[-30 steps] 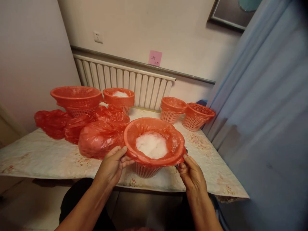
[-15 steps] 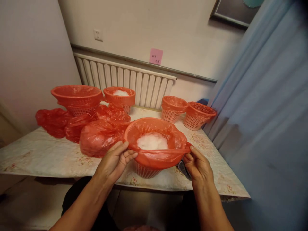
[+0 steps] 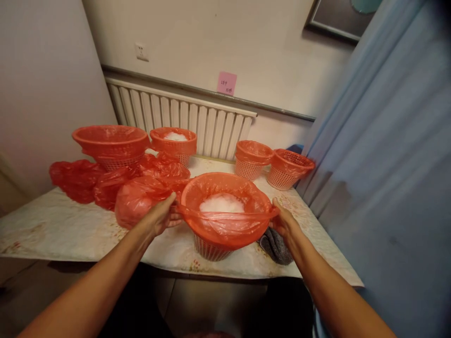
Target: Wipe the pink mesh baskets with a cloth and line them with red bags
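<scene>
A basket with a perforated pale lower part (image 3: pixel 211 251) stands before me, lined with a red plastic bag (image 3: pixel 225 230) folded over its rim. White, fluffy-looking material (image 3: pixel 221 203) lies inside. The bag's edge is stretched across the front of the opening. My left hand (image 3: pixel 164 216) is at the bag's left side, thumb raised apart from the fingers, whose tips reach the plastic. At the right side, my right hand (image 3: pixel 284 221) pinches a gathered corner of the bag; its fingertips are partly hidden.
Several filled red bags (image 3: pixel 134 202) lie at the left. Behind them stand a wide lined basket (image 3: pixel 111 136) and a smaller one (image 3: pixel 174 145) with white contents. Two lined baskets (image 3: pixel 252 157) stand back right. A dark grey cloth (image 3: pixel 276 246) lies near the table's front edge. A blue curtain (image 3: pixel 380 155) hangs right.
My left hand has moved outward and away from me, its thumb lifting off the bag's edge. My right hand has shifted slightly forward, uncovering more of the grey cloth.
</scene>
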### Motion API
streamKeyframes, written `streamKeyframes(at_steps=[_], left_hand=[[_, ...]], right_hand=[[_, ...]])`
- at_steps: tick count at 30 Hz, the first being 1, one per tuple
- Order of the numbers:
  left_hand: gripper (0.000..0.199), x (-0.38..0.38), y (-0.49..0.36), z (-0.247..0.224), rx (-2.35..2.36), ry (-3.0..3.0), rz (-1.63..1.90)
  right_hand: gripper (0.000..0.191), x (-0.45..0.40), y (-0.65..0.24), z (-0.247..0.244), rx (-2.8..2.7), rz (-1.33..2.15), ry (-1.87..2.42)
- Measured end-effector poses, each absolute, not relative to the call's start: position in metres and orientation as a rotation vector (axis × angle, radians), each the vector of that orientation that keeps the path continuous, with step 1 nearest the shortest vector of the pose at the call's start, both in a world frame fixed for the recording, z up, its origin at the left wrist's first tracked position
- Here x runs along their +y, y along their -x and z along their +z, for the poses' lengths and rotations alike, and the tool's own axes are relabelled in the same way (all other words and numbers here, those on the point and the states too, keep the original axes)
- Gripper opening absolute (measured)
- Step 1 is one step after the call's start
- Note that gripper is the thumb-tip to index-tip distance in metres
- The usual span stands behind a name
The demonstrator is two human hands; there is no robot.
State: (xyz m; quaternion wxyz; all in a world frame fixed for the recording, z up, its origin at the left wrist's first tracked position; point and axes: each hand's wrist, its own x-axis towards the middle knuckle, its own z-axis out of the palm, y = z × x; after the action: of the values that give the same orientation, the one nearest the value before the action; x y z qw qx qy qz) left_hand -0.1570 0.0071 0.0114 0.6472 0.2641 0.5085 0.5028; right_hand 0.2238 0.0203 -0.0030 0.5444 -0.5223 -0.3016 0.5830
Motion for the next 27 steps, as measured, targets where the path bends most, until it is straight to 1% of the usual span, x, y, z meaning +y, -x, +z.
streamKeyframes(at_steps=[1, 4, 6, 8, 10, 12, 15, 19, 22, 27], left_hand=[[0.022, 0.013, 0.158, 0.011, 1.081, -0.575, 1.084], [0.002, 0.026, 0.157, 0.013, 0.894, -0.542, 1.019], [0.016, 0.03, 0.153, 0.017, 0.838, -0.531, 1.009], [0.026, 0.032, 0.148, 0.022, 0.798, -0.516, 1.011], [0.031, 0.033, 0.143, 0.028, 0.774, -0.514, 1.037], [0.031, 0.034, 0.14, 0.034, 0.795, -0.545, 1.078], [0.027, 0.039, 0.14, 0.04, 0.856, -0.663, 1.154], [0.018, 0.048, 0.147, 0.04, 1.034, -0.831, 1.423], [0.02, 0.054, 0.149, 0.044, 1.091, -0.868, 1.578], [0.023, 0.064, 0.143, 0.065, 1.075, -0.995, 1.638]], right_hand=[[0.028, 0.025, -0.223, -0.003, -0.732, 1.449, 1.213], [0.016, 0.037, -0.218, 0.003, -0.791, 1.519, 1.137], [0.011, 0.043, -0.214, 0.009, -0.855, 1.514, 1.093], [0.013, 0.047, -0.214, 0.014, -0.933, 1.447, 1.085], [0.016, 0.052, -0.216, 0.017, -0.975, 1.332, 1.12], [0.019, 0.058, -0.22, 0.017, -0.965, 1.216, 1.174], [0.021, 0.069, -0.227, 0.016, -0.937, 1.051, 1.235], [0.021, 0.079, -0.231, 0.022, -0.962, 0.781, 1.269], [0.02, 0.085, -0.231, 0.033, -1.024, 0.632, 1.266], [0.016, 0.097, -0.223, 0.054, -1.111, 0.494, 1.248]])
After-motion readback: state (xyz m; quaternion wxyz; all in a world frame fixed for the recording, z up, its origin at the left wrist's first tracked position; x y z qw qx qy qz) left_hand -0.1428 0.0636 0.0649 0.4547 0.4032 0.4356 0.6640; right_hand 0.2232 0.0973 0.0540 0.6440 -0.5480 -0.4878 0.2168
